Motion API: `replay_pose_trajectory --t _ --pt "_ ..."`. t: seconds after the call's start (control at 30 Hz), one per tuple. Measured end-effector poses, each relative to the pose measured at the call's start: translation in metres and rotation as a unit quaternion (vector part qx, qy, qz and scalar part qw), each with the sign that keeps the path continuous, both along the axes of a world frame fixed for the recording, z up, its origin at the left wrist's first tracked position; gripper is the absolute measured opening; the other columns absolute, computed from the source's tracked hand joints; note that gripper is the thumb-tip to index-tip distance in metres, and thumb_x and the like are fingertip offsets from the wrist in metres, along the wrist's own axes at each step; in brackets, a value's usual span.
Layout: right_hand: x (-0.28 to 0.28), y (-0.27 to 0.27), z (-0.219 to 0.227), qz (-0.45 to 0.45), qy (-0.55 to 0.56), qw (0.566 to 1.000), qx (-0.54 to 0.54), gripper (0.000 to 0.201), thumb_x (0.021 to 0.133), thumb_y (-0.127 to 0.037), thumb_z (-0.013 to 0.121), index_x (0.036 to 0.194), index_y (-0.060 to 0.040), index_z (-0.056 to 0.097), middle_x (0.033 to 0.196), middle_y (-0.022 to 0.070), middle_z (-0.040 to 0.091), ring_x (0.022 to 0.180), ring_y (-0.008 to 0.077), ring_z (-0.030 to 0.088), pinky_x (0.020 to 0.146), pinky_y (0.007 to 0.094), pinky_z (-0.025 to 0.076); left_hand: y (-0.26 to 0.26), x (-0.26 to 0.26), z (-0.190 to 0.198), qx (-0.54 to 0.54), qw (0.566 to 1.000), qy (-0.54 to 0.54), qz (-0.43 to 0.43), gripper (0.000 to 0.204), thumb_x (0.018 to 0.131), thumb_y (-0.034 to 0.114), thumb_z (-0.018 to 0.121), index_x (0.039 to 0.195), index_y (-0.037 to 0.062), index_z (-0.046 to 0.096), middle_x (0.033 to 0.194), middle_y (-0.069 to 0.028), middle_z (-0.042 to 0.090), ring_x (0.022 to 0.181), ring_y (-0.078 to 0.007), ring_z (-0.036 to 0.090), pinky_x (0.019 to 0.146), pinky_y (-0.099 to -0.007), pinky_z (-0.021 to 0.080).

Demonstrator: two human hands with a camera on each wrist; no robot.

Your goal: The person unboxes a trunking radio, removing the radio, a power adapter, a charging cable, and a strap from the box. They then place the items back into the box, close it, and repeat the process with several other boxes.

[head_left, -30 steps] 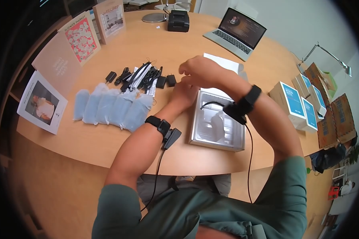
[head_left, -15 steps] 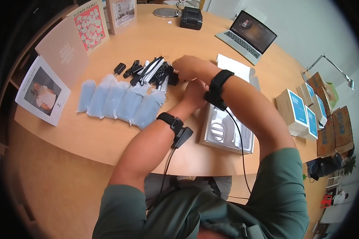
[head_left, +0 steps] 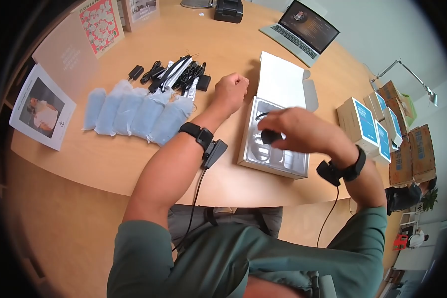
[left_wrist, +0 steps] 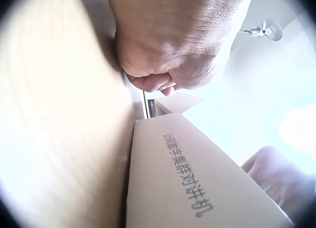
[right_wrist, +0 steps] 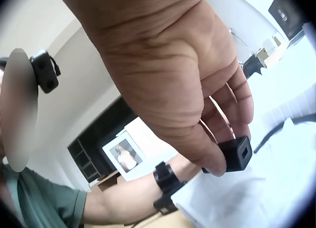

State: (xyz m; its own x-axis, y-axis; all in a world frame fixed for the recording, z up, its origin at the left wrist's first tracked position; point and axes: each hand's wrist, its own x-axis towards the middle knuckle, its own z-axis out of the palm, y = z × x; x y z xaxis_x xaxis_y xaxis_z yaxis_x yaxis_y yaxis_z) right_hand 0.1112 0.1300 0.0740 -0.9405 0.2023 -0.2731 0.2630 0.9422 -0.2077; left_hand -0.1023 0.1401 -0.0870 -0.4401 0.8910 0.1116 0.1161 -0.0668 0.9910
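Note:
Over the open white box [head_left: 278, 171], my right hand [head_left: 303, 130] pinches a small black power adapter [head_left: 269, 136] between thumb and fingers. The right wrist view shows a port in the end of that adapter [right_wrist: 239, 155]. Inside the box lies a clear plastic tray [head_left: 260, 151] with a black cable [right_wrist: 284, 128]. To the left of the box, my left hand [head_left: 230, 94] rests on the table, fingers loosely curled, nothing seen in them. In the left wrist view, the box's printed side wall [left_wrist: 153, 188] stands close beside this hand.
Several blue pouches in thin wrapping [head_left: 129, 111] lie in a row at the left. Behind them is a pile of cables and straps [head_left: 179, 74], with another black adapter [head_left: 203, 83] beside it. Boxes with blue labels [head_left: 365, 121] stand right; a laptop [head_left: 303, 32] sits behind.
My right hand has gone from beside the cable pile to above the box, carrying a black adapter taken from there. The left hand stays left of the box.

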Motion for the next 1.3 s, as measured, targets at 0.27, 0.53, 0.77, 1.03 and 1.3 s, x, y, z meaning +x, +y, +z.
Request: replay_pose_trajectory --t 0.27,0.53,0.77,1.03,1.3 --pt "0.013 -0.007 -0.052 0.067 0.011 0.998 -0.004 0.032 0.087 -0.013 0.078 0.117 -0.0031 0.07 0.107 0.0162 0.074 0.104 0.0406 0.074 0.091 0.05 0.059 -0.001 -0.001 0.002 -0.011 1.0 0.004 -0.01 0.03 0.102 0.029 0.068 0.099 0.0009 0.076 0.084 -0.0077 0.077 0.074 -0.0174 0.07 0.069 -0.0357 0.056" --pt "-0.073 0.012 0.025 0.046 0.146 0.988 0.025 0.026 0.096 -0.016 0.07 0.119 -0.0074 0.079 0.099 0.0198 0.078 0.096 0.0416 0.075 0.09 0.0517 0.06 0.001 -0.006 -0.012 0.058 0.995 0.032 -0.081 0.024 0.101 0.024 0.069 0.105 0.0004 0.074 0.099 -0.0112 0.079 0.088 -0.0206 0.075 0.078 -0.0351 0.058" --pt "-0.207 0.039 -0.018 0.085 0.067 0.978 0.177 0.039 0.093 -0.01 0.067 0.132 -0.0111 0.074 0.104 0.0201 0.079 0.099 0.0427 0.076 0.09 0.0525 0.06 0.013 -0.002 -0.026 0.278 0.948 0.152 -0.032 0.039 0.105 0.01 0.068 0.141 -0.0002 0.061 0.137 -0.018 0.067 0.129 -0.0287 0.063 0.105 -0.0426 0.052" --pt "-0.251 0.054 -0.049 0.09 0.015 0.992 0.092 0.038 0.095 -0.021 0.072 0.132 -0.0114 0.072 0.112 0.0204 0.079 0.108 0.0406 0.075 0.095 0.0513 0.058 -0.005 -0.013 -0.019 0.266 0.947 0.143 -0.106 0.055 0.095 0.019 0.084 0.141 0.004 0.058 0.141 -0.0137 0.065 0.134 -0.0239 0.061 0.111 -0.0408 0.05" --pt "-0.23 0.058 -0.039 -0.012 0.063 0.995 0.082 0.025 0.093 -0.021 0.074 0.114 -0.0065 0.073 0.106 0.0193 0.079 0.104 0.0419 0.075 0.092 0.0506 0.058 0.01 -0.003 -0.02 0.329 0.917 0.227 0.012 0.026 0.094 0.029 0.074 0.106 0.006 0.076 0.103 -0.0181 0.081 0.094 -0.0389 0.076 0.08 -0.0479 0.059"
